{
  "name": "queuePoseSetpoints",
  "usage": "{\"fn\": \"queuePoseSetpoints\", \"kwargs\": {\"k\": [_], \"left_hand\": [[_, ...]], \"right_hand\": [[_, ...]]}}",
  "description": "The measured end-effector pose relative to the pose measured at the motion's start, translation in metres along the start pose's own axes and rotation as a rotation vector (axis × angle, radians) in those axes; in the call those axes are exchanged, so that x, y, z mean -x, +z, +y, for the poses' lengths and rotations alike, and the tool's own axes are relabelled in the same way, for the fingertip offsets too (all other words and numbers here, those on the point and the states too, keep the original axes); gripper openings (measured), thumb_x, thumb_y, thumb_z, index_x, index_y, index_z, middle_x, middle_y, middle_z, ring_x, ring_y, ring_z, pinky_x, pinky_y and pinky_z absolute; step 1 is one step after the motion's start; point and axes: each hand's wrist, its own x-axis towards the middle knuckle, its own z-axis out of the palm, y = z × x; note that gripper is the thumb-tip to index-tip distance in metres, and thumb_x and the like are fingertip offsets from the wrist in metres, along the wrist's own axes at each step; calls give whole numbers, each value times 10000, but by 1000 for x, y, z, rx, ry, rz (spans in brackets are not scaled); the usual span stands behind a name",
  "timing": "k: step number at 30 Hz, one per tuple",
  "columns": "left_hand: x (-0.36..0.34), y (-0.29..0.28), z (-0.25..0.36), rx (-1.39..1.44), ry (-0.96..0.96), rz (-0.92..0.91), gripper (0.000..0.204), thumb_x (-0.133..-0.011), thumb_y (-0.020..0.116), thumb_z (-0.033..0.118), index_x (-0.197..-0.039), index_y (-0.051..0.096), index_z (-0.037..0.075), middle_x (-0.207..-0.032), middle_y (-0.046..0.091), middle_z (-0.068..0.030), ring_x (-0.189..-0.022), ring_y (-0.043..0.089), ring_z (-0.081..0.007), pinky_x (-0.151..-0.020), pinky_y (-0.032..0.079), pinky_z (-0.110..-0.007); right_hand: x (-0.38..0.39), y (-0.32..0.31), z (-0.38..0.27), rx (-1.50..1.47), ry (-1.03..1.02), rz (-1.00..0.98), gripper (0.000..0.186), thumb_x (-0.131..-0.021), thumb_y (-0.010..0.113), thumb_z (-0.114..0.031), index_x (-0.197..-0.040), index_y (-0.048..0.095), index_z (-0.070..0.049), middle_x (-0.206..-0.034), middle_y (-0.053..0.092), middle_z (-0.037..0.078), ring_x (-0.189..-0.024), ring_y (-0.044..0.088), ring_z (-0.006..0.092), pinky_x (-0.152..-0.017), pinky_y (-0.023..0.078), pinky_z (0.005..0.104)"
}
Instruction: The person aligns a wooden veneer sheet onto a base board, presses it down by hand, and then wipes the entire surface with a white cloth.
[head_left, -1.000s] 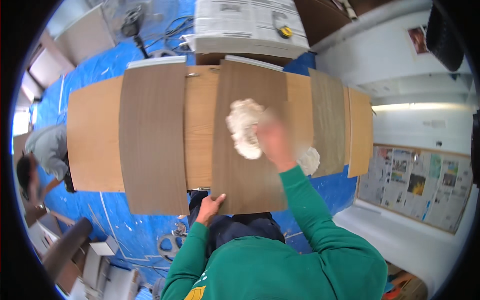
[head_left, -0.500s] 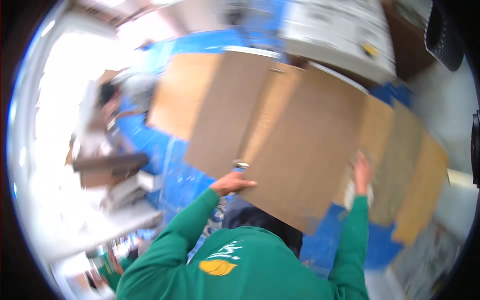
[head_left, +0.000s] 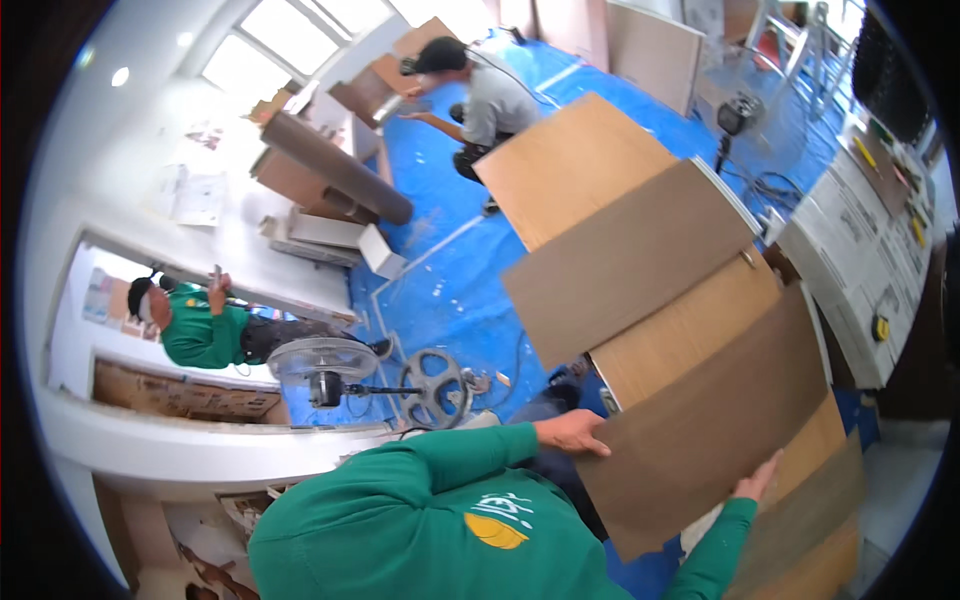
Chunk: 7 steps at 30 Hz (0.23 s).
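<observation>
In front of me a brown laminate sheet [head_left: 710, 410] lies at a slant over a lighter wood board [head_left: 685, 320]. My left hand [head_left: 574, 432] holds the sheet by its left edge, thumb on top and the other fingers partly hidden. At the opposite edge my right hand [head_left: 760, 478] grips the sheet, its fingers only partly visible. A second brown sheet [head_left: 630, 260] lies farther off, across a light wood board [head_left: 580, 150]. Just beyond my left hand, a small metal piece [head_left: 608, 400] sits by the board's edge.
A pedestal fan [head_left: 325, 375] and its round base [head_left: 437, 385] stand to the left. One person crouches [head_left: 490, 100] farther off; another in green [head_left: 205, 325] stands left. Blue sheeting [head_left: 445, 280] covers the floor. A paper-covered bench [head_left: 850, 260] holds tools at right.
My view has swung left, bringing the fan and both people into clear sight. Both hands stay at the edges of the brown sheet, and the right hand sits nearer its close end.
</observation>
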Motion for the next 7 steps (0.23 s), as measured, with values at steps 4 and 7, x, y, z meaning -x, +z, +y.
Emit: {"fn": "queuePoseSetpoints", "kwargs": {"k": [4,7], "left_hand": [[42,-28,-5,150,-120,-34,569,-1031,875,317,-1471,721,-10,-1323,825,-135,-1229,740,-202,-1105,572,-419],[45,-56,-47,202,-103,-15,649,-1039,872,311,-1587,662,34,-1464,769,-150,-1368,673,-188,-1226,506,-395]], "right_hand": [[9,-29,50,971,-750,-113,825,-1001,529,3,-1788,284,30,-1870,299,154,-1742,235,325,-1438,135,437],[-6,27,32,-159,-88,79,829,-1142,594,-259,-1825,185,-30,-1903,201,92,-1749,209,293,-1430,142,410]]}}
